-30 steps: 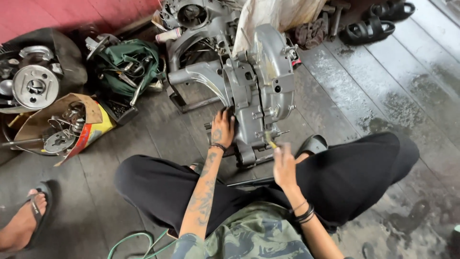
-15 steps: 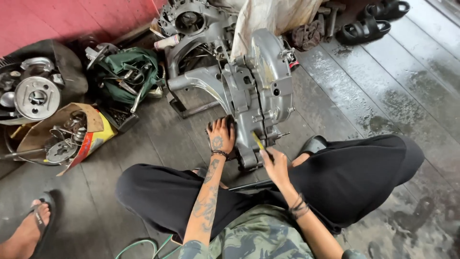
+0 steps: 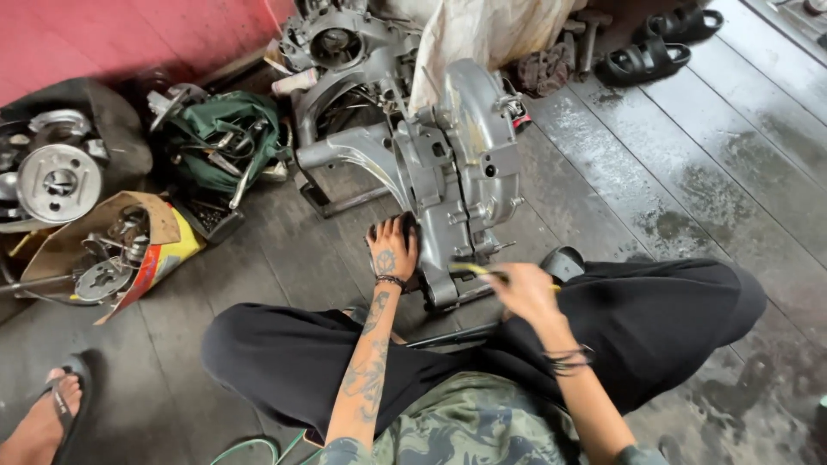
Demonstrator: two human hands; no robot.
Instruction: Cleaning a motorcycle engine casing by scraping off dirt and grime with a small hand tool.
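Observation:
A grey metal engine casing point(image 3: 457, 172) stands upright on the wooden floor in front of my crossed legs. My left hand point(image 3: 393, 250) presses flat against the casing's lower left side. My right hand point(image 3: 521, 291) is closed around a yellow-handled tool point(image 3: 472, 269) whose tip points at the casing's bottom edge. The hand is blurred with motion. A dark metal rod point(image 3: 448, 336) lies across my lap below the casing.
A second engine block point(image 3: 336, 43) sits behind the casing. A green cloth with tools point(image 3: 220, 142) lies left, beside a cardboard box of metal parts point(image 3: 112, 250) and a round hub point(image 3: 59, 181). Black sandals point(image 3: 646, 56) lie far right. Another person's sandalled foot point(image 3: 47, 413) shows bottom left.
My right hand has moved up and left with the yellow-handled tool, closer to the casing's bottom edge. My left hand stays pressed on the casing.

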